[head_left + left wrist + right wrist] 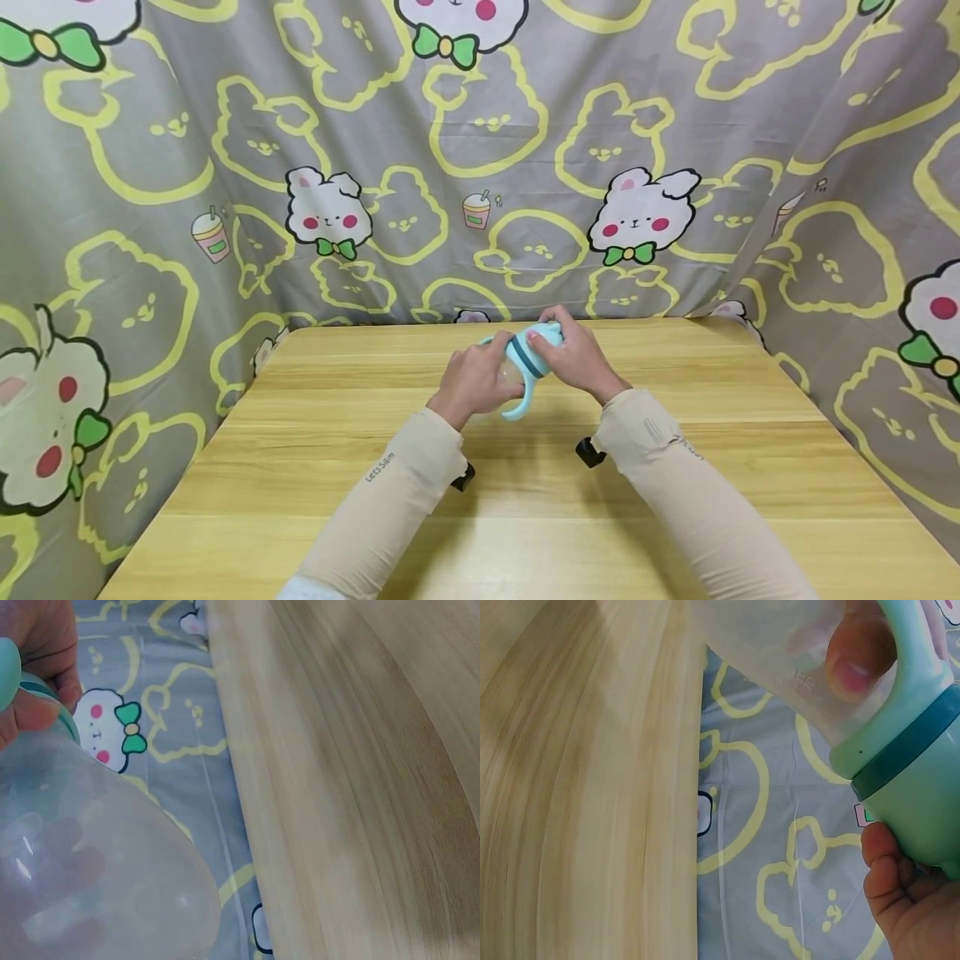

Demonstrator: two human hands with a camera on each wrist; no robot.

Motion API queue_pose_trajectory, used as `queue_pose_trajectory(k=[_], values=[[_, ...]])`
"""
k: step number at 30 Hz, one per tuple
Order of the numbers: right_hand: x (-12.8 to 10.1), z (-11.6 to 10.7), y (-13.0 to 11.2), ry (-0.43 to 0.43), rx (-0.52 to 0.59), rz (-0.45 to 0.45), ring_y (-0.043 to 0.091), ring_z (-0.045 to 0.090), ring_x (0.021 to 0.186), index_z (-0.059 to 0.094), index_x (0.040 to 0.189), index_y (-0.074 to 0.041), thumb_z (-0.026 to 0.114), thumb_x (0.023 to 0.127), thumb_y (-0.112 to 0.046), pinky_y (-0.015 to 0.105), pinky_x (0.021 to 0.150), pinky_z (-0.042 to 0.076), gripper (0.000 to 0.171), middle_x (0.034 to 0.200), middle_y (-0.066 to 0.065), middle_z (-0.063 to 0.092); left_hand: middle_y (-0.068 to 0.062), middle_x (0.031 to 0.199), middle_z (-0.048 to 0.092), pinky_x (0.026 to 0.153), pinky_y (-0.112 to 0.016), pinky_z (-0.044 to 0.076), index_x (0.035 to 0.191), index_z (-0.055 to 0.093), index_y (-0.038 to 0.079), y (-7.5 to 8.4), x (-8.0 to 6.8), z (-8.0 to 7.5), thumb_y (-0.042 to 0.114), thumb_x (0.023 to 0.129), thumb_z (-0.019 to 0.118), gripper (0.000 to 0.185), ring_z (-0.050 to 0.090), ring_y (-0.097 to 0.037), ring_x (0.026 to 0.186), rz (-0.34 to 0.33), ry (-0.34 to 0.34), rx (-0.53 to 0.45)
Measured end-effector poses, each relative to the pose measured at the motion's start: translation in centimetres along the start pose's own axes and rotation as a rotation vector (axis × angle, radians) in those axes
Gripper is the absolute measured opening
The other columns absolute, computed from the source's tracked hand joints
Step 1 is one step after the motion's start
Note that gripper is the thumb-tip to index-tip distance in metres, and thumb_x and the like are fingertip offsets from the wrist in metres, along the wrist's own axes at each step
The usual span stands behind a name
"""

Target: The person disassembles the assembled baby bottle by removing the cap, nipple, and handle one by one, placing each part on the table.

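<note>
A baby bottle (pixel 536 358) with a clear body, mint handles and a mint cap is held tilted above the table, between both hands in the head view. My left hand (pixel 472 379) grips the clear body by the handles; fingers show through the body (pixel 135 855) in the left wrist view. My right hand (pixel 579 354) holds the cap end, thumb on top. The right wrist view shows the mint cap (pixel 922 806) with right fingertips against its lower side, the dark teal band (pixel 907 746), and the left thumb (pixel 859 664) on the body beside a handle (pixel 915 637).
Below the hands lies a wood-grain table (pixel 337 467). A grey curtain (pixel 525 142) with yellow outlines and white rabbits hangs along its back and sides. Both forearms wear beige sleeves (pixel 690 467), and a black wrist device (pixel 590 452) sits under the right wrist.
</note>
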State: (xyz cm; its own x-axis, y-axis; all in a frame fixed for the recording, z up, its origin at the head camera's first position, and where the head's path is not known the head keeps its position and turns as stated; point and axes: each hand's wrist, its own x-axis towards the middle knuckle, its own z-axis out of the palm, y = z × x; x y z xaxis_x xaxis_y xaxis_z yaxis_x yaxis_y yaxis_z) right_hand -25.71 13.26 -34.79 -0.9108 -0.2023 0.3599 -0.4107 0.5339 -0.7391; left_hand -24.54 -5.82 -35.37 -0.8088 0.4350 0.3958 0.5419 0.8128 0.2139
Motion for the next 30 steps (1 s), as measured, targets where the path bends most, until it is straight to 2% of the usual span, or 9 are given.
queue_pose_trajectory(k=[30], values=[[-0.31,-0.05,-0.14,0.004,0.006,-0.007,0.025,0.053,0.068,0.048,0.109,-0.015,0.056,0.094,-0.035,0.035,0.056,0.045,0.027,0.081,0.013,0.055,0.004,0.072,0.054,0.054,-0.03,0.042,0.126,0.052,0.015,0.19,-0.11,-0.17,0.037,0.073,0.075,0.062,0.051,-0.014,0.058,-0.021,-0.034,-0.033]])
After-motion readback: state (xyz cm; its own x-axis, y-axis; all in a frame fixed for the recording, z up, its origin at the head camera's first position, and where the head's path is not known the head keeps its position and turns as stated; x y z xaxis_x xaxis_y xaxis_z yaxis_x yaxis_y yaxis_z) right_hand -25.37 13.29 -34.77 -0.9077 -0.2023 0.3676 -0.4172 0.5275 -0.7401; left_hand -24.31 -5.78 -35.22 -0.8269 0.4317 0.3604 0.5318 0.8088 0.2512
